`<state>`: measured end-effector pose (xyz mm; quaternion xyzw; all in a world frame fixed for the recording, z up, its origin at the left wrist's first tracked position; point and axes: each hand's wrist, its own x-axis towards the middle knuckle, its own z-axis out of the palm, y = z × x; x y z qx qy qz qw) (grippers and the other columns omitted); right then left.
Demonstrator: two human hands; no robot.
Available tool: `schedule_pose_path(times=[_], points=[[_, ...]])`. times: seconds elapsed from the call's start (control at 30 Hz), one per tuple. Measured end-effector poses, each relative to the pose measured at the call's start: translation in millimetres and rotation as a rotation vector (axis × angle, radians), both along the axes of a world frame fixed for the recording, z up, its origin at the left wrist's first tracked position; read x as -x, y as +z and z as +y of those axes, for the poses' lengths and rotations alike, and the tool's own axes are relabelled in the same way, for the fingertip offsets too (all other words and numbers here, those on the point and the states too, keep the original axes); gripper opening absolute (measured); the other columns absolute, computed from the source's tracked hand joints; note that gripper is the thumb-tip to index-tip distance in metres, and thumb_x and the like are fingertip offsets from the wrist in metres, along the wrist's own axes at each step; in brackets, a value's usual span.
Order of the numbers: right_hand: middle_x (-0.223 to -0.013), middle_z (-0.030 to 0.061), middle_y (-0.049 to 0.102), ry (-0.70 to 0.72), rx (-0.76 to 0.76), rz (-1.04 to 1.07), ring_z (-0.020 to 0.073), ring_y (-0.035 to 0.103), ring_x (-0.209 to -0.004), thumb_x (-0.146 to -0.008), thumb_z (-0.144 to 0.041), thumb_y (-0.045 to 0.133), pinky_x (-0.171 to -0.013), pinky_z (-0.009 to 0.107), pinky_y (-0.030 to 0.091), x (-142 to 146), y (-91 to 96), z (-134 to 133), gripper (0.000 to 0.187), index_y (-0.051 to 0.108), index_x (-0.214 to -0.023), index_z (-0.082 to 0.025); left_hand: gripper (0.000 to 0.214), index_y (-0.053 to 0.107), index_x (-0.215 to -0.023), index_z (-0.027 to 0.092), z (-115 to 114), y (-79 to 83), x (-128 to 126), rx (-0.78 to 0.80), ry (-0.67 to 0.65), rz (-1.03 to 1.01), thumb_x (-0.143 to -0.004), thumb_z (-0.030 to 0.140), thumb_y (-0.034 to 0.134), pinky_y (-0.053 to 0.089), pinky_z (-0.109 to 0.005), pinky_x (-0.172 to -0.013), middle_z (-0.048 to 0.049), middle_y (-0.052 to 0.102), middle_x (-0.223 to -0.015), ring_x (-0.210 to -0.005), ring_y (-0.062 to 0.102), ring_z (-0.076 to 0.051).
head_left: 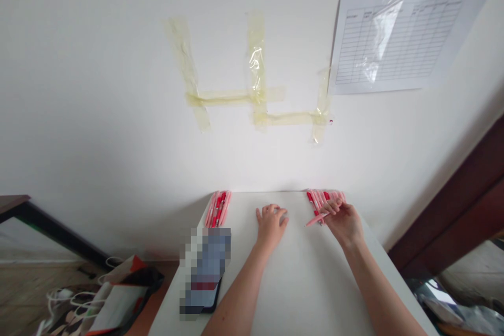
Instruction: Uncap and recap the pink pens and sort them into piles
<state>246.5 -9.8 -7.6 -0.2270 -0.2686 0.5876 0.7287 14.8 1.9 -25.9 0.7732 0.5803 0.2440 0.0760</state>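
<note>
Closest thing's a smartphone (209,265) on the white surface (299,283). Right of the smartphone, the left hand (271,222) has its fingers kinda spread and bent; further right, the right hand (345,220) has its fingers pinching a pink pen (315,219). Just past the smartphone, pink-and-red pens (218,209); a second pen bunch (315,200) way right.

Plain room, white table (299,283), wall-taped chart (405,39)

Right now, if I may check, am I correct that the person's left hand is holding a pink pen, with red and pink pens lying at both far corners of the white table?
Not quite: the head view shows the pink pen in the right hand, not the left hand. Red and pink pens do lie at both far corners of the white table.
</note>
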Motion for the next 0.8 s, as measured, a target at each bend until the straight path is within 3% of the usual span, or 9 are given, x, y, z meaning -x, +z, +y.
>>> schedule_pose_path(times=[0.3,0.57,0.73,0.8], points=[[-0.062,-0.0063,0.03,-0.025,0.002,-0.035,0.0113,0.031,-0.054,-0.078,-0.037,0.058,-0.058,0.032,0.038,0.5,-0.2,1.2,0.024,0.04,-0.07,-0.024,0.026,0.066,-0.113,0.035,0.9,-1.5,0.5,0.007,-0.007,-0.025,-0.088,0.032,0.059,0.016,-0.062,-0.115,-0.002,0.059,-0.121,-0.12,0.045,-0.026],[-0.066,-0.0043,0.039,-0.047,-0.003,-0.085,0.0141,0.039,-0.059,-0.084,-0.054,0.052,-0.069,0.04,0.046,0.8,2.5,-2.8,0.029,0.049,-0.077,-0.025,0.027,0.066,-0.113,0.035,0.2,-0.7,0.3,0.01,-0.005,-0.013,-0.087,0.032,0.059,0.017,-0.062,-0.115,-0.0024,0.059,-0.122,-0.119,0.046,-0.025],[-0.072,-0.0034,0.047,-0.023,-0.037,-0.091,0.015,0.048,-0.065,-0.08,-0.037,0.059,-0.078,0.044,0.05,-1.4,1.0,-1.7,0.014,0.054,-0.086,-0.026,0.026,0.066,-0.113,0.035,0.4,-1.3,0.6,0.008,-0.005,-0.007,-0.088,0.033,0.059,0.017,-0.062,-0.115,-0.0023,0.059,-0.122,-0.119,0.046,-0.025],[-0.077,-0.0035,0.051,-0.016,-0.015,-0.074,0.0143,0.052,-0.068,-0.074,-0.026,0.063,-0.081,0.043,0.052,-3.2,-1.1,0.3,0.018,0.056,-0.091,-0.026,0.026,0.066,-0.113,0.036,0.3,-1.6,0.6,0.001,-0.008,-0.015,-0.087,0.033,0.06,0.018,-0.062,-0.115,-0.0017,0.059,-0.122,-0.12,0.046,-0.026]])
